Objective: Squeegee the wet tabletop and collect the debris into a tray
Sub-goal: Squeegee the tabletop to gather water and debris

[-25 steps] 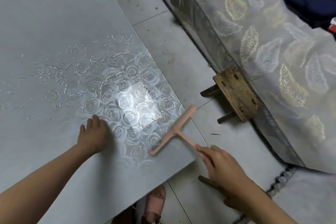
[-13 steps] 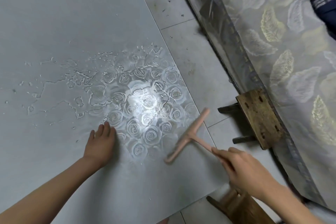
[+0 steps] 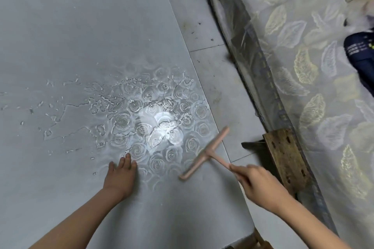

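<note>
A pale grey tabletop (image 3: 81, 26) with a faint rose pattern fills the left of the view. A patch of water (image 3: 113, 107) with streaks and droplets spreads across its middle and gleams under a light. My right hand (image 3: 257, 186) grips the handle of a pink T-shaped squeegee (image 3: 206, 152), whose blade lies slantwise near the table's right edge, just right of the wet patch. My left hand (image 3: 121, 176) rests flat on the tabletop with its fingers at the lower rim of the water. No tray is in view.
A tiled floor (image 3: 204, 32) runs along the table's right edge. A worn wooden stool (image 3: 285, 157) stands beside it. Farther right lies a mattress (image 3: 315, 66) with a leaf pattern, with dark clothing (image 3: 360, 54) on it.
The view has shifted, so the table now sits higher and farther left. The squeegee has stayed by the right edge of the water, and my left hand keeps resting on the tabletop.
</note>
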